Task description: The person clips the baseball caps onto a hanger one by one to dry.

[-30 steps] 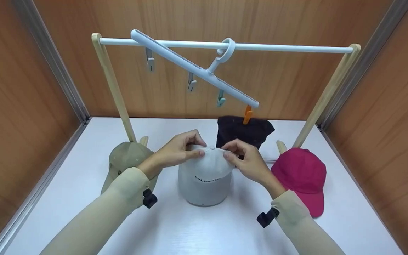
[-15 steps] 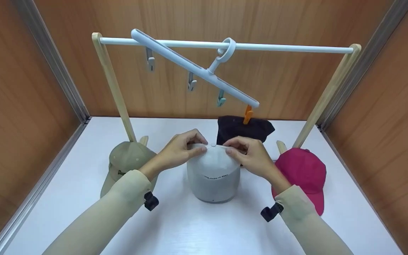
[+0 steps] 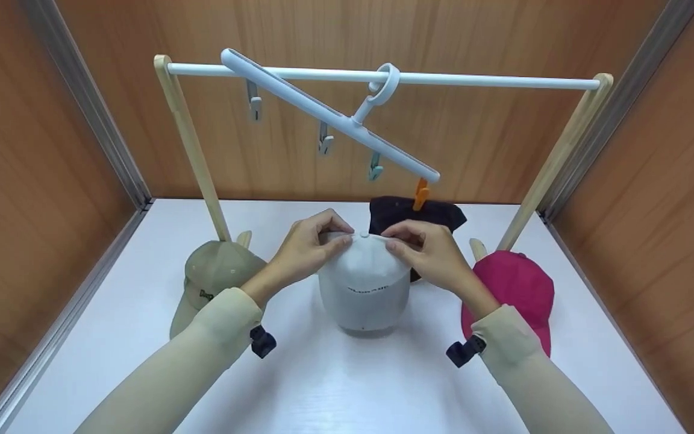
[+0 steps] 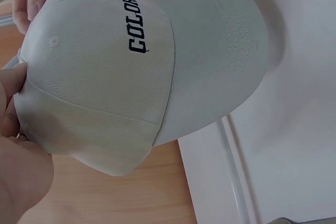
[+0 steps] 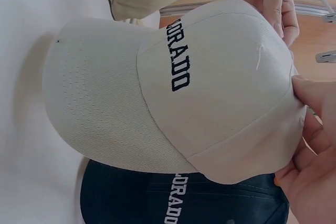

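Both hands hold up a white baseball cap [image 3: 364, 283] in the middle of the head view, its brim hanging down toward the table. My left hand [image 3: 308, 250] pinches the crown at the left of the top button. On the other side my right hand [image 3: 434, 256] pinches it the same way, thumb in front. Dark "COLORADO" lettering runs across the cap's front in the left wrist view. Behind it a black cap [image 3: 443, 218] hangs from an orange clip [image 3: 421, 194] at the low end of a tilted pale blue hanger [image 3: 329, 117].
A white rod [image 3: 491, 79] on wooden posts carries the hanger, whose other clips, such as the teal one [image 3: 375, 167], hold nothing. An olive cap [image 3: 220, 265] lies at the left post's foot, a magenta cap [image 3: 512, 289] at the right. Wooden panels [image 3: 46, 211] enclose the white table [image 3: 323, 386].
The white cap has moved right and then upward with both hands gripping it. The hanger with the black cap, and the olive and magenta caps, stay where they were.
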Demonstrator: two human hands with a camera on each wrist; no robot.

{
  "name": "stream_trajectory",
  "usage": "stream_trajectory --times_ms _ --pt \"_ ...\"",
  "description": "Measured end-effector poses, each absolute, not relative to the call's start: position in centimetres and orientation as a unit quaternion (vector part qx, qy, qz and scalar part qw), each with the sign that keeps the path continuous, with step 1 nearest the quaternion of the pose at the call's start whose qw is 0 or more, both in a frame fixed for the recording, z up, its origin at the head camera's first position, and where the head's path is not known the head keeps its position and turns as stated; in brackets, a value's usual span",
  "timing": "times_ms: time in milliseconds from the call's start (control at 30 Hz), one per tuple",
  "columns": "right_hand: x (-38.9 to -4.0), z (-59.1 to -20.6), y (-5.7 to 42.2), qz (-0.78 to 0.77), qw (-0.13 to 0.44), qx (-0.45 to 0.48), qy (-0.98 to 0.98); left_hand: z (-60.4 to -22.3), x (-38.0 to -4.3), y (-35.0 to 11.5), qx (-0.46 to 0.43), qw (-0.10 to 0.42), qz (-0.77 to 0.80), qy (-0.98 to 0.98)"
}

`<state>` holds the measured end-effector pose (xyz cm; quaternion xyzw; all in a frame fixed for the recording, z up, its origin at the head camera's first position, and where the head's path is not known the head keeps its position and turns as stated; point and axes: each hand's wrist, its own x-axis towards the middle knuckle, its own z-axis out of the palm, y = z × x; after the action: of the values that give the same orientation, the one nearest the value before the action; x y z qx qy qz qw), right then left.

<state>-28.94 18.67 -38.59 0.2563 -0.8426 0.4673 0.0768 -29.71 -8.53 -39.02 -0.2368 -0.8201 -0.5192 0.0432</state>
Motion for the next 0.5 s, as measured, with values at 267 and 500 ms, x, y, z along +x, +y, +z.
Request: stream_trajectory --times_ms 267,500 --pt "-29.1 -37.6 18.8 0.468 0.089 0.251 -0.843 -38.2 -30.0 -7.9 -0.236 0.077 -0.512 -0.822" --pt "-29.2 -36.9 18.7 0.469 0.094 0.242 -0.845 -37.4 -30.2 -7.7 -0.231 0.082 -0.51 -0.824"
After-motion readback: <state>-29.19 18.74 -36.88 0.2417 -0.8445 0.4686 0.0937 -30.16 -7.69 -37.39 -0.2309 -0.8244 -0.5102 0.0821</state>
